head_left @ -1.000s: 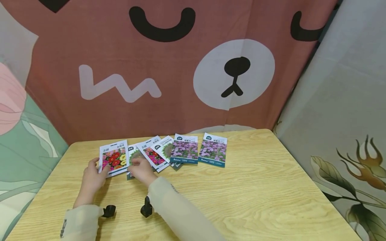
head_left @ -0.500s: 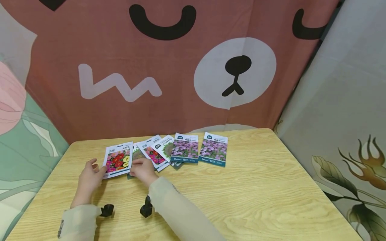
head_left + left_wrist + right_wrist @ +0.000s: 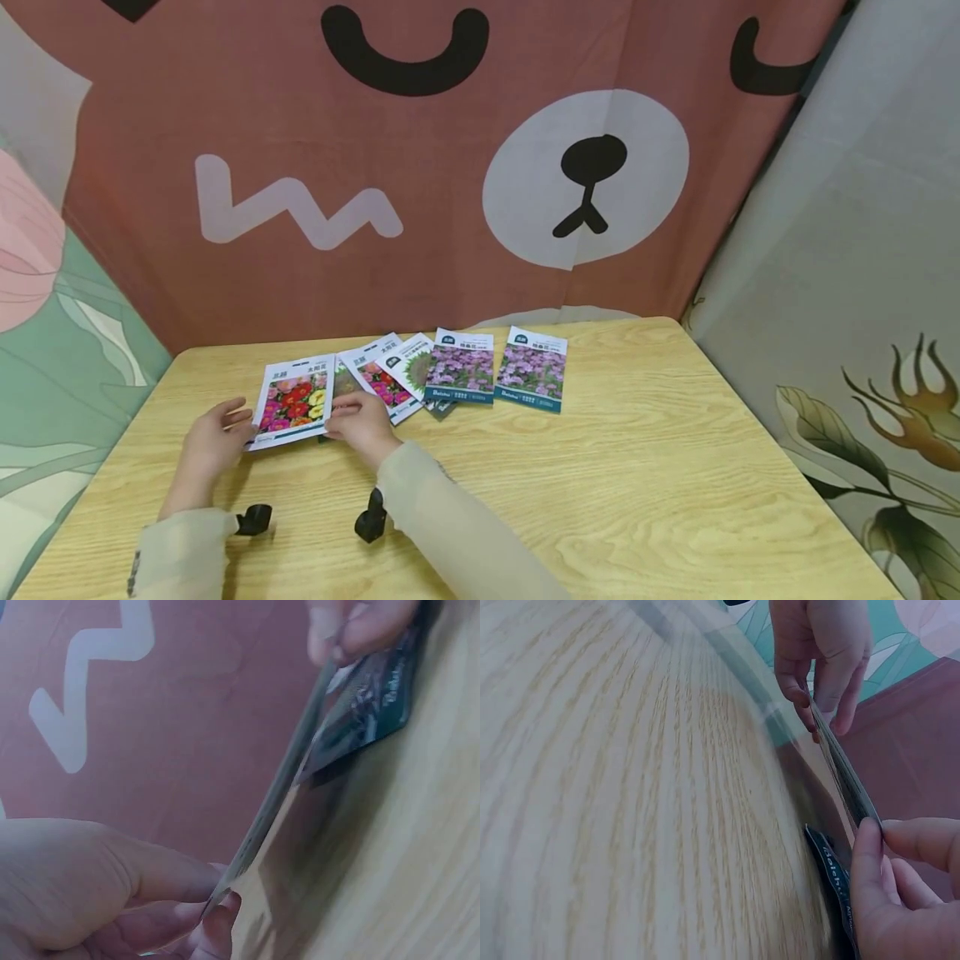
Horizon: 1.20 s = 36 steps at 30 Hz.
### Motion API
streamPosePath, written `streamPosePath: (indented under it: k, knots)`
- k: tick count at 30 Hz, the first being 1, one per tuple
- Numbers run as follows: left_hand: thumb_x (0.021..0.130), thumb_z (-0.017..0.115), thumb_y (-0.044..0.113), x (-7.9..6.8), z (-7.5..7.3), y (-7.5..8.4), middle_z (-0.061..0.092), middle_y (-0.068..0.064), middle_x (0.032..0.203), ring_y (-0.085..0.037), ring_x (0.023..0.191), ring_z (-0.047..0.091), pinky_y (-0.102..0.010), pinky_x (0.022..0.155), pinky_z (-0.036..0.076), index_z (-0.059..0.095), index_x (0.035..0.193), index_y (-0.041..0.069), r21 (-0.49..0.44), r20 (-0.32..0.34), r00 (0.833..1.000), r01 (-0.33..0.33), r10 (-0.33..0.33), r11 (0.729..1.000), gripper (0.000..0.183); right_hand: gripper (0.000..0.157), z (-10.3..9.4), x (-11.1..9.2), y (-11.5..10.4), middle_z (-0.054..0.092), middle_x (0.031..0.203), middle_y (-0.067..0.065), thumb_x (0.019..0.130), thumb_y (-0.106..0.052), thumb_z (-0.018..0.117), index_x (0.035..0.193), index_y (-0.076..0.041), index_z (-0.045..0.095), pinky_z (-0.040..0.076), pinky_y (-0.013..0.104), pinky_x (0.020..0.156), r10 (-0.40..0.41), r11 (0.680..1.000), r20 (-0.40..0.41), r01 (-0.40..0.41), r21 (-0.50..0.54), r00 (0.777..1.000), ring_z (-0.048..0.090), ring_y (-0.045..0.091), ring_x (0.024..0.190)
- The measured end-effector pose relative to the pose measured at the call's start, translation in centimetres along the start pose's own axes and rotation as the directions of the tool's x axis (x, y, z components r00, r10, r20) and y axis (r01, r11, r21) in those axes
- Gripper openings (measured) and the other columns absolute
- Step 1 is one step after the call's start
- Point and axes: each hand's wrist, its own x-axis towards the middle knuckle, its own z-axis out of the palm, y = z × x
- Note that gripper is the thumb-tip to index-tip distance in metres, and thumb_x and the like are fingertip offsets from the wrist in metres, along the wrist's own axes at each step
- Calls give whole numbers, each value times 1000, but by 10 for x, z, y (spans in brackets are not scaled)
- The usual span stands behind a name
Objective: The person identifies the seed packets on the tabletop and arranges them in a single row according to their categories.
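A seed packet (image 3: 296, 400) with red, pink and yellow flowers is held between my two hands, raised above the table. My left hand (image 3: 213, 437) pinches its lower left corner between thumb and fingers; the left wrist view shows the packet (image 3: 274, 795) edge-on in that grip. On the opposite side, my right hand (image 3: 363, 425) pinches the lower right edge, thumb and fingertip meeting on it in the right wrist view. Just behind lies a green-bordered packet (image 3: 345, 381), mostly covered. Beside it, another red-flower packet (image 3: 382, 392) overlaps a packet with a spiky green plant (image 3: 415, 367).
Two purple-flower packets (image 3: 459, 371) (image 3: 531, 371) lie to the right along the back of the wooden table (image 3: 600, 500). A bear-print curtain (image 3: 420, 283) hangs behind the table's back edge, and a floral curtain (image 3: 847, 275) stands at the right.
The held red-flower packet has come off the table and moved slightly right and nearer. My right hand has taken hold of its right edge; the left hand keeps its corner.
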Motion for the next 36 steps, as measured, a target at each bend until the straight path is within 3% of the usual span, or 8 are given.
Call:
streamPosePath:
  k: [5, 8, 10, 16, 21, 29, 36]
  knots:
    - [101, 56, 8, 1, -6, -4, 49, -38, 140, -30, 103, 68, -17, 66, 54, 31, 147, -19, -54, 71, 997, 34, -31, 998, 59, 38, -7, -5, -2, 67, 95, 14, 83, 18, 68, 119, 6, 66, 62, 36, 76, 64, 998, 32, -65, 11, 997, 68, 21, 79]
    - [102, 57, 10, 1, -8, -4, 48, -37, 141, -14, 93, 66, -18, 68, 56, 31, 148, -18, -63, 107, 992, 68, -61, 996, 59, 43, -11, -9, -3, 68, 97, 13, 83, 18, 68, 123, 5, 65, 62, 36, 77, 84, 996, 67, -84, -6, 994, 69, 22, 81]
    - [102, 57, 10, 1, -9, -4, 49, -37, 140, -12, 90, 63, -19, 68, 56, 33, 147, -17, -54, 124, 989, 83, -76, 995, 58, 44, -14, -11, -3, 67, 96, 11, 83, 17, 68, 125, 3, 65, 62, 36, 76, 91, 995, 90, -87, -43, 992, 69, 21, 80]
    - [104, 53, 17, -3, -10, 1, 54, -35, 126, -22, 92, 61, -25, 70, 57, 43, 143, -13, -32, 162, 983, 93, -87, 995, 49, 41, -20, -19, -2, 63, 90, 12, 84, 15, 70, 120, -3, 64, 63, 39, 72, 109, 987, 138, -90, -135, 984, 67, 22, 71]
    - [107, 48, 24, -5, -12, 6, 50, -35, 126, -30, 99, 61, -32, 76, 61, 45, 139, -12, -38, 195, 977, 96, -87, 995, 49, 35, -23, -28, -4, 60, 90, 14, 86, 15, 69, 115, -3, 61, 63, 40, 68, 129, 983, 189, -100, -155, 973, 66, 24, 66]
    - [108, 47, 21, -6, -16, 9, 52, -36, 121, -38, 102, 62, -37, 79, 62, 46, 135, -14, -19, 185, 980, 84, -79, 996, 45, 41, -24, -46, -2, 63, 89, 17, 86, 16, 68, 120, -5, 59, 63, 40, 67, 165, 976, 255, -121, -180, 953, 65, 23, 63]
    - [108, 46, 15, -6, -16, 9, 54, -34, 115, -38, 100, 62, -38, 77, 62, 47, 129, -16, -25, 175, 981, 88, -82, 996, 38, 42, -24, -54, 9, 62, 84, 16, 84, 21, 66, 117, -5, 57, 63, 40, 65, 223, 970, 300, -179, -165, 927, 64, 23, 62]
